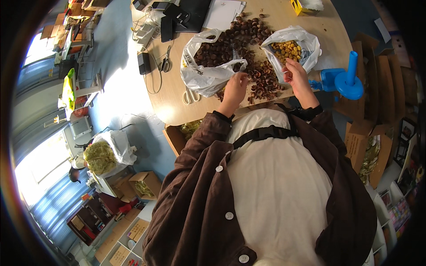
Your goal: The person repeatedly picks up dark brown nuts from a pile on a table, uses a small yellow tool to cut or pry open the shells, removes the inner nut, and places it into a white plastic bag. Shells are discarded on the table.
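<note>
My left hand is at the near right edge of a white plastic bag of brown chestnuts; its fingertips curl out of sight, so whether it holds anything is unclear. My right hand is over the near edge of a second plastic bag with peeled yellow chestnuts inside. Its fingers are bent close together, and I cannot tell if something is between them. Broken chestnut shells lie in a heap between the hands. More whole chestnuts are spread behind, on the wooden table.
Dark-handled scissors, light-handled scissors, a black phone and cables lie at the left. A blue stand is at the table's right edge, near cardboard boxes. Another person is at the far left.
</note>
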The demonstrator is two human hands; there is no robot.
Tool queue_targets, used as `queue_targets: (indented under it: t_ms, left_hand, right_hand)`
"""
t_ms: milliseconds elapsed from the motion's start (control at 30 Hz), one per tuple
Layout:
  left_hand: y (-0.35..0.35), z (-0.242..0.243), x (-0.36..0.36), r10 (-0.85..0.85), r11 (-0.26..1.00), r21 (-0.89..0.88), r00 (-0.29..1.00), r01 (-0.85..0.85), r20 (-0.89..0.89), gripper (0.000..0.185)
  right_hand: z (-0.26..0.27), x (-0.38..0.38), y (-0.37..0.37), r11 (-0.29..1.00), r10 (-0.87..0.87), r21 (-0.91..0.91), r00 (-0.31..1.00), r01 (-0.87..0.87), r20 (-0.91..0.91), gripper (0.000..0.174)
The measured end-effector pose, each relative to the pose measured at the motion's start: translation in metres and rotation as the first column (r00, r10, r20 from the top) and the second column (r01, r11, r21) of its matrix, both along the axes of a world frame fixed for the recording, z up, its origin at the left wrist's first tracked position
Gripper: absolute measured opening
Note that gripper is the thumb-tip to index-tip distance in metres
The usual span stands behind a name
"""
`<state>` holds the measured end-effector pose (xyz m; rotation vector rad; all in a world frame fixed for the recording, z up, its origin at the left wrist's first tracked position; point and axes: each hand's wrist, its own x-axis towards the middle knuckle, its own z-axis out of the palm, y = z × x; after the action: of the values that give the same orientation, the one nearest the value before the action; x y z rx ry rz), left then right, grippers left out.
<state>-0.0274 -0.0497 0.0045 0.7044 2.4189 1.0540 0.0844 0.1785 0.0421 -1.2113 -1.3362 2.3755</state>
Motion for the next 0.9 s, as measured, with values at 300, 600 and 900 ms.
queue_targets:
  t_ms: [300,600,900]
  left_hand:
    - [-0.007,-0.001,-0.119,0.007,0.964,-0.228,0.872,-0.135,-0.489,0.012]
    - [0.006,-0.040,-0.149,-0.198,0.743,-0.661,0.909,-0.105,-0.367,0.017]
    - [0.014,-0.006,-0.129,0.003,0.984,-0.163,0.909,-0.078,-0.416,0.015]
  right_hand:
    - [0.005,0.007,-0.006,0.982,0.191,-0.001,0.981,-0.191,0.017,0.028]
    - [0.002,0.017,-0.007,0.973,0.226,0.040,0.973,-0.228,0.045,0.023]
    - [-0.002,0.007,0.005,0.957,0.285,0.049,0.958,-0.287,0.040,0.024]
